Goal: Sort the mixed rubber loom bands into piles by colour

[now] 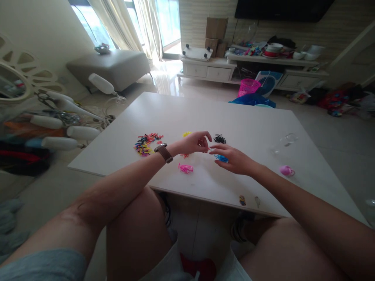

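My left hand (pixel 197 142), with a watch (pixel 164 152) on its wrist, is over the middle of the white table (pixel 181 111). Its fingers are curled, and a tiny reddish bit shows at the tips, too small to name. My right hand (pixel 233 159) reaches in from the other side, fingers stretched and thumb apart, its fingertips close to the left ones. Partly under it lies a pile of small blue pieces (pixel 222 158). Around the hands are piles of small black pieces (pixel 219 139), yellow pieces (pixel 186 134) and pink pieces (pixel 185 168). Orange pieces are mostly hidden by my left hand.
A mixed heap of coloured pieces (pixel 143 146) lies left on the table. At right are a clear container (pixel 285 142) and a pink round item (pixel 286 171). Two small flat figures (pixel 242 200) lie near the front edge. A lamp with white shades (pixel 83 132) stands left.
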Tool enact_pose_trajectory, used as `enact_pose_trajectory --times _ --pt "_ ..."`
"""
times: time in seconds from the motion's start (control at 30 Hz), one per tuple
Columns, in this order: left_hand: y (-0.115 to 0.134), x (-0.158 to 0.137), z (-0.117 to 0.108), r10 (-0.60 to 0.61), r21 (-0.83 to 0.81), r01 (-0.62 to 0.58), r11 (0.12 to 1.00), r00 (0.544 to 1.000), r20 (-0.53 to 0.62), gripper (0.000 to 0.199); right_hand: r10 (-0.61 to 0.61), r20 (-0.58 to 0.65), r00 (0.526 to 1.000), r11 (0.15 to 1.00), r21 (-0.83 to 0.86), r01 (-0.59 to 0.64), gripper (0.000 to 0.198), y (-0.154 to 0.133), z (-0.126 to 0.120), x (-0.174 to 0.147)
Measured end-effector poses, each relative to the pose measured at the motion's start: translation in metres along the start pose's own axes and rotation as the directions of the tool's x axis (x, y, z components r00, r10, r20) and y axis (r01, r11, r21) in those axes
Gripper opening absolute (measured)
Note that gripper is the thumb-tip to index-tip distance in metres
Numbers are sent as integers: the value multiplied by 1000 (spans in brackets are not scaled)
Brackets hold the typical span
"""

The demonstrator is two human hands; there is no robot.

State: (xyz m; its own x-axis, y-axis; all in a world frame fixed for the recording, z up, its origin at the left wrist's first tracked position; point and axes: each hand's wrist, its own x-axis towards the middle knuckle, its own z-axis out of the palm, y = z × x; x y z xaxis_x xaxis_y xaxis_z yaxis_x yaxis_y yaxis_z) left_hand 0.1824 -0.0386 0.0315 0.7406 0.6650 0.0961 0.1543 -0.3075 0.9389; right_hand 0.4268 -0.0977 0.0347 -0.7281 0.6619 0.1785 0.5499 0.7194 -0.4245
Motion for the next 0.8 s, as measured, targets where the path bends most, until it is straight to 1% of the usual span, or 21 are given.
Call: enact_pose_trajectory --times 0.13,0.23,0.3,0.4,0.5,0.63,0.73,0.8 --pt "-1 2 8 3 18 -3 1000 1000 10 31 -15 20 1000 1000 5 15 34 -2 -1 2" --pt "-5 1 8 -20 18 20 1000 1000 -1 31 6 35 999 1000 -9 -5 28 -1 -3 3" --pt "-8 0 5 -31 19 32 999 999 -20 32 50 27 998 998 -37 -49 24 2 -4 2" --pt "-14 0 0 -47 32 49 998 997 -56 33 158 4 987 983 -91 -157 21 13 -7 -2" --pt "-19 -2 -5 -81 47 85 995 993 -81 34 282 9 959 950 -145 -278 20 27 -10 -7" --pt "-22 -5 -13 -131 36 136 990 984 -123 32 434 42 900 879 -237 -413 22 37 -13 -10" --pt "-22 -7 -21 -152 36 162 986 969 -195 31 511 97 854 836 -287 -468 24 37 -13 -10" --pt "-24 -9 -26 -165 36 178 983 959 -232 30 533 123 837 823 -303 -480 25 36 -13 -9"
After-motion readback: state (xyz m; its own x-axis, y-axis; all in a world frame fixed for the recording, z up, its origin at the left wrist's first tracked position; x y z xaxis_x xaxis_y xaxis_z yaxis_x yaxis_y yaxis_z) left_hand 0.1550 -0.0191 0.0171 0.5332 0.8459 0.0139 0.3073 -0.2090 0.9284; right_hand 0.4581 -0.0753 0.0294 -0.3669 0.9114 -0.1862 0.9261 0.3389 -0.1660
